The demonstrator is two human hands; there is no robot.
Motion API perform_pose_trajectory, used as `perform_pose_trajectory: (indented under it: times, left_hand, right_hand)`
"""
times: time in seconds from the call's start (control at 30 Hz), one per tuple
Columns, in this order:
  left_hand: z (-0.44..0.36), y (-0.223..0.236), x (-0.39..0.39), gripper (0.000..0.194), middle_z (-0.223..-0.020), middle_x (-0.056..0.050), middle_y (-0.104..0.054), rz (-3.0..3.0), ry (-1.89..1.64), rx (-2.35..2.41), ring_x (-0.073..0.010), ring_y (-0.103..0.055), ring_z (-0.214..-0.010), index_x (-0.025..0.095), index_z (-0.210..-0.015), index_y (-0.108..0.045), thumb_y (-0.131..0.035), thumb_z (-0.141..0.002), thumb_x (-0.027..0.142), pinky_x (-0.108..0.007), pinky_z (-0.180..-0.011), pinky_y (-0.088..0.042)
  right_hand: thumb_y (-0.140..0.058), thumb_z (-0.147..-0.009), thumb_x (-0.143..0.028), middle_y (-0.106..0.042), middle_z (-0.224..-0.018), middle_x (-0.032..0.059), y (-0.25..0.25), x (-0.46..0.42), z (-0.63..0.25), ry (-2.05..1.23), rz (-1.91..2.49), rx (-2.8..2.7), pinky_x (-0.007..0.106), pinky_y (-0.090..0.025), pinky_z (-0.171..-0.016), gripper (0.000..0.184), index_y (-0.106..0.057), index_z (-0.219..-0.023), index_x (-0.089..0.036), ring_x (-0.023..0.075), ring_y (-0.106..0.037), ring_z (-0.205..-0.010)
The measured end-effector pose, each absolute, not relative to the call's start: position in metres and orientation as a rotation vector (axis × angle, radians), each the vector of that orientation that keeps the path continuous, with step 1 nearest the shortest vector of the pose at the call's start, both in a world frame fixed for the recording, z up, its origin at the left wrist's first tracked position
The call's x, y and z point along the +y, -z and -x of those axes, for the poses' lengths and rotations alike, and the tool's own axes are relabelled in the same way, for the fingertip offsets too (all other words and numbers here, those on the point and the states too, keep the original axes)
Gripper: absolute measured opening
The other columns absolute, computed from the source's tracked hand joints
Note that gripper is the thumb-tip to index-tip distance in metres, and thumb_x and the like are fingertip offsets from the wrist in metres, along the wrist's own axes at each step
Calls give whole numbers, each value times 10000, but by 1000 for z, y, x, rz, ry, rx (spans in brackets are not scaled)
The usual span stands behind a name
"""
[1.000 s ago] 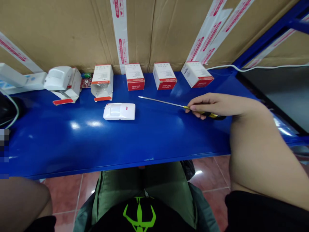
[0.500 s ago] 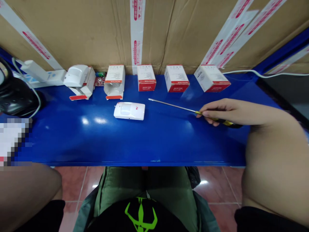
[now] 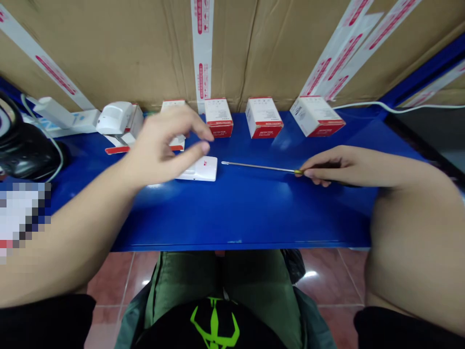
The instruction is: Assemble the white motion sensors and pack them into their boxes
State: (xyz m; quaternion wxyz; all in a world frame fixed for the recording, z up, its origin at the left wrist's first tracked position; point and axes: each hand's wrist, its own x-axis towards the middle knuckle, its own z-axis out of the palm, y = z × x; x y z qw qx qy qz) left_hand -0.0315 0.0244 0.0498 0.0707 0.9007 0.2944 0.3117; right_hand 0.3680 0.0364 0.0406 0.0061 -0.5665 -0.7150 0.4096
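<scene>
My right hand (image 3: 332, 165) rests on the blue shelf (image 3: 236, 213) and grips the yellow-black handle of a long thin screwdriver (image 3: 259, 167), whose metal shaft points left. My left hand (image 3: 165, 145) hovers with fingers spread just over a white detector unit (image 3: 203, 169) lying flat on the shelf; it partly hides the unit and holds nothing. The shaft's tip ends just right of the unit.
Red-and-white detector boxes (image 3: 263, 117) stand in a row at the shelf's back against cardboard cartons (image 3: 127, 43). An opened box with a white detector (image 3: 116, 118) and a power strip (image 3: 61, 116) lie at back left, a black device (image 3: 22, 150) at far left. A white cable (image 3: 381, 105) runs at back right.
My left arm has come up from below the shelf and its open hand now reaches over the white detector unit. The right hand has lowered the screwdriver shaft closer to level.
</scene>
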Motion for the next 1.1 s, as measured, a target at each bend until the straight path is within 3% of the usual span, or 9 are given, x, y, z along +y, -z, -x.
perform_pose_trajectory:
  times: [0.17,0.33,0.7,1.1]
  left_hand:
    - [25,-17,39,469,-1357,-137,-742,-2755,-575,661,-316,-704,-1275,214,-1340,-715,-762,-965,492,-507,-1118,-575]
    - [23,-2,43,385,-1372,-143,-725,-2731,-542,675,-291,-725,-1247,211,-1334,-735,-703,-1007,412,-465,-1093,-597]
    - [21,0,43,399,-1360,-149,-718,-2771,-534,706,-290,-732,-1215,197,-1327,-753,-666,-1044,465,-450,-1065,-608]
    - [21,3,43,399,-1365,-136,-719,-2796,-541,686,-278,-726,-1233,221,-1312,-758,-624,-1068,508,-442,-1106,-597]
  right_hand:
    - [-767,-631,-897,-735,-740,66,-39,37,-368,-1318,1744,-2251,369,-514,-615,727,-836,-905,-227,205,-627,-654]
    - [-752,-667,-883,-739,-738,65,-38,37,-366,-1283,1732,-2279,375,-516,-614,705,-832,-918,-229,208,-636,-651]
    - [-736,-696,-838,-758,-753,69,-36,38,-369,-1264,1729,-2297,407,-539,-648,652,-826,-934,-238,226,-667,-667]
    - [-757,-671,-896,-736,-730,54,-37,39,-371,-1306,1756,-2276,361,-517,-591,704,-827,-924,-243,207,-642,-652]
